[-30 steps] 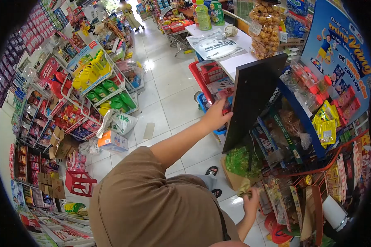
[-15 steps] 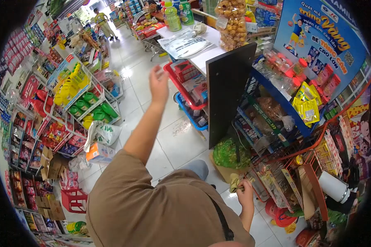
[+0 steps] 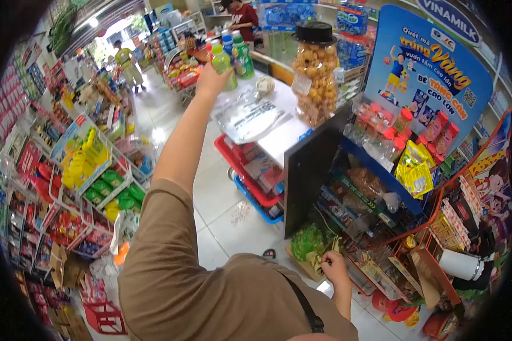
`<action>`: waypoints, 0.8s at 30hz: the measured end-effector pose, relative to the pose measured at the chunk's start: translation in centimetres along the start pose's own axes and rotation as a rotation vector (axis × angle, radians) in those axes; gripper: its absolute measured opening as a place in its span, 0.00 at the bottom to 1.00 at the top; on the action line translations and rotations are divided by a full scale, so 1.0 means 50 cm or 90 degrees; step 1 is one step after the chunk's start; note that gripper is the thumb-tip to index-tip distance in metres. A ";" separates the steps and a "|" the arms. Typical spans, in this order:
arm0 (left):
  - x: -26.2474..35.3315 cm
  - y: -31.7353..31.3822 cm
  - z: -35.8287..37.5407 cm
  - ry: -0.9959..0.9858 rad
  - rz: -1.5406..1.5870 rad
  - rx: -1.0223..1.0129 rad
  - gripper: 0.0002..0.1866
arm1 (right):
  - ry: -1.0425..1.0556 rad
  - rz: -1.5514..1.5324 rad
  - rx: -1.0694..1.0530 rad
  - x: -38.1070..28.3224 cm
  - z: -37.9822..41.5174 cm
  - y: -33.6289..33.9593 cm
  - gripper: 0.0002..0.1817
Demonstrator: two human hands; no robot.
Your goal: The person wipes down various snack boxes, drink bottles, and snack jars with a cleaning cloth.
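Stretched out to the counter, my left hand (image 3: 211, 80) is closed around the side of a light green bottle (image 3: 218, 55); the far fingers are partly hidden. The bottle stands upright beside a darker green bottle (image 3: 243, 59) and a blue one (image 3: 227, 41). A white printed plastic bag (image 3: 250, 120) lies flat on the counter near my forearm. Low on the right, my right hand (image 3: 335, 268) is closed on a crumpled yellow-green piece, cloth-like or paper-like, too small to make out. It is near a green net bag (image 3: 307, 241) by the floor.
A large jar of round brown snacks (image 3: 314, 79) stands on the white counter (image 3: 283, 146). Below are red (image 3: 242, 173) and blue baskets. A dark panel (image 3: 307, 176) edges the counter's right end. Shelves of goods line the left. Two people (image 3: 128, 67) (image 3: 243, 20) are farther off.
My left hand has moved forward and up from above the floor to the light green bottle and closed on it. The view has tilted up; my right hand still holds the crumpled piece.
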State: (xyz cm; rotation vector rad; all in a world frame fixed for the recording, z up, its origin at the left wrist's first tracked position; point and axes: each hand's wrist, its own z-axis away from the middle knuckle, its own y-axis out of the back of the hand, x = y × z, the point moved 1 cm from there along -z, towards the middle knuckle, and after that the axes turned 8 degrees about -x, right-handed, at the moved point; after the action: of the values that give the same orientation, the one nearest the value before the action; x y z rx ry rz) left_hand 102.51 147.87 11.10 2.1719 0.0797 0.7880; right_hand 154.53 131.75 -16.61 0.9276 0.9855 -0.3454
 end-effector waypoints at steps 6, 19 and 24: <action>-0.058 -0.050 -0.082 0.019 0.025 -0.063 0.31 | 0.057 0.013 0.050 -0.035 -0.075 -0.023 0.04; 0.120 0.129 0.275 -0.387 1.052 -0.113 0.39 | 0.326 -0.308 0.178 -0.210 -0.071 0.162 0.20; 0.312 0.080 0.453 -0.399 0.816 -0.730 0.26 | 0.705 -0.135 0.188 -0.379 -0.045 0.187 0.25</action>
State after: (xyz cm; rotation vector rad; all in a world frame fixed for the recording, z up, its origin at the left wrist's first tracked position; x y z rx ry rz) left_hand 127.00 134.68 11.06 1.0268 -1.7408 0.4722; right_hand 148.99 136.32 3.38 1.3121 2.0949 -0.1296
